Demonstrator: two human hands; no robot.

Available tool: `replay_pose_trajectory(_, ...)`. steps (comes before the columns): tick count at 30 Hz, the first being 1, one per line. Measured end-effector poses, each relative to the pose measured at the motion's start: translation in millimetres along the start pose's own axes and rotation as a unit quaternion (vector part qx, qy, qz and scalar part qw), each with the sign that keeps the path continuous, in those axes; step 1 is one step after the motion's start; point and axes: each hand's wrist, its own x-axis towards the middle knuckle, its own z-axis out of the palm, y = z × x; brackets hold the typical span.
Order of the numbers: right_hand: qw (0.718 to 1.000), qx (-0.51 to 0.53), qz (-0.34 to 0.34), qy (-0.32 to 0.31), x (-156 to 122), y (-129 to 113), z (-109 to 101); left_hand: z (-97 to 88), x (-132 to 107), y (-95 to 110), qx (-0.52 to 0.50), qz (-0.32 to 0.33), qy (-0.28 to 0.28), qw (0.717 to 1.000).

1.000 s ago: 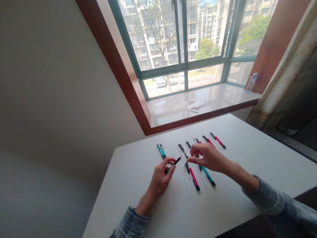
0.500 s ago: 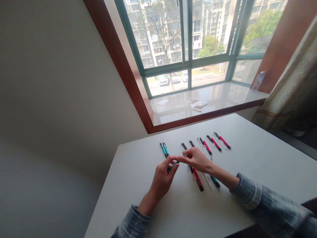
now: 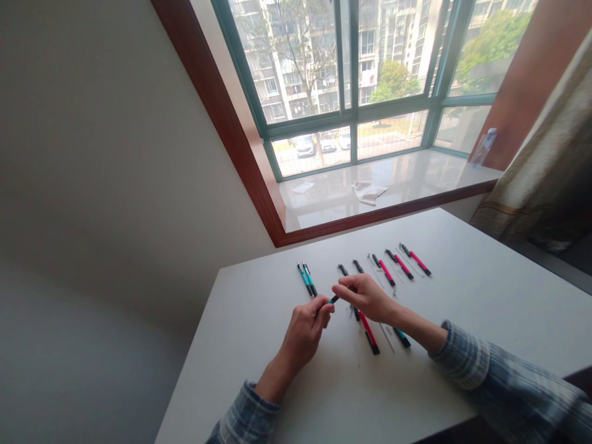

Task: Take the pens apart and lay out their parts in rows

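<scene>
My left hand [image 3: 303,330] is closed around a teal-and-black pen [image 3: 332,300], which tilts up to the right above the white table. My right hand [image 3: 365,296] is curled at the pen's black end, its fingers partly covering that end. Just left of the hands lie two teal-and-black pens [image 3: 306,280], side by side. Below my right hand are a red pen barrel [image 3: 369,333] with a black end and a teal barrel [image 3: 402,337], partly hidden by my wrist. Thin refills [image 3: 387,338] and small metal parts lie among them.
Toward the back right of the white table [image 3: 259,296] lie several disassembled red pens [image 3: 399,266] with black grips and refills. Behind the table, a window sill holds a cloth [image 3: 370,192] and a clear bottle [image 3: 484,148]. A curtain [image 3: 513,179] hangs at the right.
My left fingers have closed further around the pen, and its black end now shows between both hands. My right fingers have drawn back slightly from my left fingertips. The table items stay put.
</scene>
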Motion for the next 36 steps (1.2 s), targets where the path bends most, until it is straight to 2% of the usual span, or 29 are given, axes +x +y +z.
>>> replay_pose_trajectory(8, 0.999, 0.005, -0.011, -0.041, -1, -3, -5, 0.8, -3, 2, -0.025, -0.011, -0.027, 0.999)
replay_pose_trajectory(17, 0.997, 0.014, -0.026, -0.073, -3, -6, -13, 2.0, 0, -8, -0.131, -0.038, -0.055, 0.989)
replay_pose_trajectory(22, 0.997, 0.056, -0.029, -0.043, -2, 0, -10, -0.7, 1, -9, -0.086, -0.028, -0.031, 0.995)
replay_pose_trajectory(26, 0.999, 0.031, -0.043, 0.002, 0, 4, -10, -1.8, 1, -9, -0.041, -0.017, -0.023, 0.999)
replay_pose_trajectory(32, 0.996, 0.052, -0.059, -0.03, -3, -5, -16, -1.1, 2, -11, -0.04, -0.025, -0.01, 0.999)
replay_pose_trajectory(36, 0.996, 0.071, -0.045, -0.025, -2, -4, -14, -0.8, 2, -10, -0.036, -0.019, -0.012, 0.999)
